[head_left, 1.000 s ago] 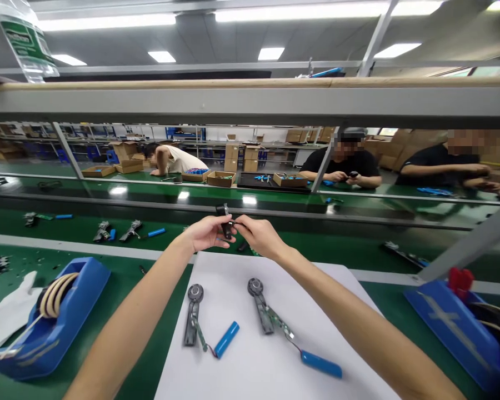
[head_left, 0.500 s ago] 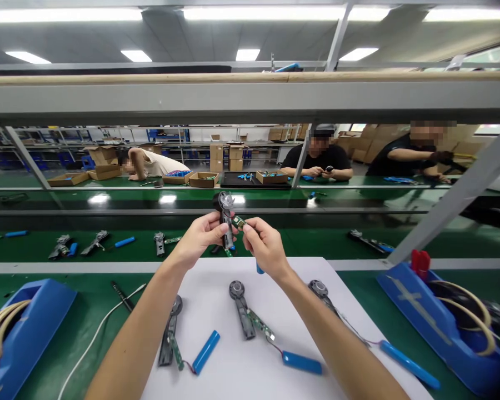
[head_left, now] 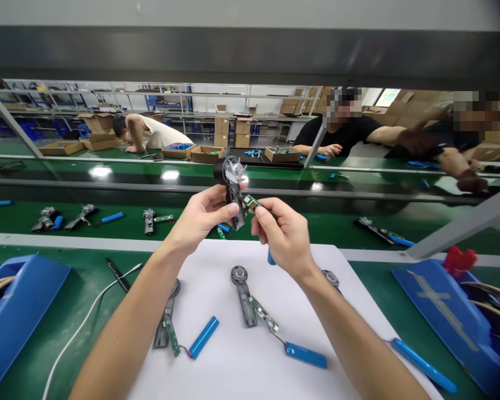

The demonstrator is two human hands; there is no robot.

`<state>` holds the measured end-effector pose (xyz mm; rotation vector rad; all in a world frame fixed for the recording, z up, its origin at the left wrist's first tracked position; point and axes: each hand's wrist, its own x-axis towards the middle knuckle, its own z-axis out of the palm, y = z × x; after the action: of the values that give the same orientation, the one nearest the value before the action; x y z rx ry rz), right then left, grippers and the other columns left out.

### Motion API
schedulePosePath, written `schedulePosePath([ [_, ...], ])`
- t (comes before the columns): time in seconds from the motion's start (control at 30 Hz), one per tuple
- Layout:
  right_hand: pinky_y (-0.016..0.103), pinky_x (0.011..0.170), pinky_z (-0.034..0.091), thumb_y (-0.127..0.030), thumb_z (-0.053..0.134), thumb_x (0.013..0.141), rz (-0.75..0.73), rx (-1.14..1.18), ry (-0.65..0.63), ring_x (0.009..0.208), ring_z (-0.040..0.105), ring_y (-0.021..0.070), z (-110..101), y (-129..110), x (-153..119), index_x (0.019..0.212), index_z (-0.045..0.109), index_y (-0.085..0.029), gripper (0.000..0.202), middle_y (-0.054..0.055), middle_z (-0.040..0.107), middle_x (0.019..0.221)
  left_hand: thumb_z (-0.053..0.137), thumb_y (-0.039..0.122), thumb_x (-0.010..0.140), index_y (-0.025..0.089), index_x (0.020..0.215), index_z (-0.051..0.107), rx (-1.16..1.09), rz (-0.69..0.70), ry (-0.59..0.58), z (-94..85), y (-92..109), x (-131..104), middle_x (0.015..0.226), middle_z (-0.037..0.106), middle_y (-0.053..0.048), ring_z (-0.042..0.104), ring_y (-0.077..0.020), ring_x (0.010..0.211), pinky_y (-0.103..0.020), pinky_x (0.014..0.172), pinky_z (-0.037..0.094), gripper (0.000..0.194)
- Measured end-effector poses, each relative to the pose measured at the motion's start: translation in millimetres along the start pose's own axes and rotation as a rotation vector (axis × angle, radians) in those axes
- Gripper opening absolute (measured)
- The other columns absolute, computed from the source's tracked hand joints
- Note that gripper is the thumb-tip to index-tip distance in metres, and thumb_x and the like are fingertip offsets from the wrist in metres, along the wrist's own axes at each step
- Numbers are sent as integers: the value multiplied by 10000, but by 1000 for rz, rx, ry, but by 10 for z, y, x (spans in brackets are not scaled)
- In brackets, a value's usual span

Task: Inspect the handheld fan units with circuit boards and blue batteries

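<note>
My left hand (head_left: pixel 204 216) grips the dark handle of an opened handheld fan (head_left: pixel 235 191), held upright above the paper with its clear blades at the top. Pinched between my right thumb and fingers is a small green circuit board (head_left: pixel 250 202), its near end hidden by my right hand (head_left: pixel 285 233). The board's tip is close against the fan handle; whether they touch I cannot tell. Below my right hand part of a blue battery (head_left: pixel 271 256) shows. On the white paper (head_left: pixel 225 383) lie more fan housings (head_left: pixel 245 300) with wired boards (head_left: pixel 264 315) and blue batteries (head_left: pixel 305 355).
Blue holders (head_left: pixel 445 322) with cables stand at both sides. A white cable (head_left: pixel 77 339) and a black pen-like tool (head_left: pixel 117 274) lie at left. More fan parts (head_left: pixel 83 216) rest on the green surface beyond. A metal shelf beam (head_left: pixel 250 53) crosses overhead. Several people sit opposite.
My view has tipped downward and come closer. Both hands still hold the fan and the board, at nearly the same spacing. Across the bench, a co-worker's arm has stretched out to the right.
</note>
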<state>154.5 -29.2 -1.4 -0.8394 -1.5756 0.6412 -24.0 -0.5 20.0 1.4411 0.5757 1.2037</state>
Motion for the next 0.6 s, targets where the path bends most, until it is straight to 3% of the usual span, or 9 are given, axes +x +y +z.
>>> schedulePosePath([
  [0.2,225,432,349,-353,503,978,18,-36,10,449,443,88,22,22,2,884,589,-193,205,-34,574,576,810,331,776,186,1168,733,-20,5,-16,-7,-4,11,954,715,-61,615,-149,792,-240,666,500,425],
  [0.6,221,429,350,-381,486,982,12,-52,-11,443,439,89,11,7,-18,890,570,-199,220,-41,557,566,808,347,782,205,1191,729,-61,-17,-43,1,2,-8,999,709,-59,621,-144,811,-239,687,507,440],
])
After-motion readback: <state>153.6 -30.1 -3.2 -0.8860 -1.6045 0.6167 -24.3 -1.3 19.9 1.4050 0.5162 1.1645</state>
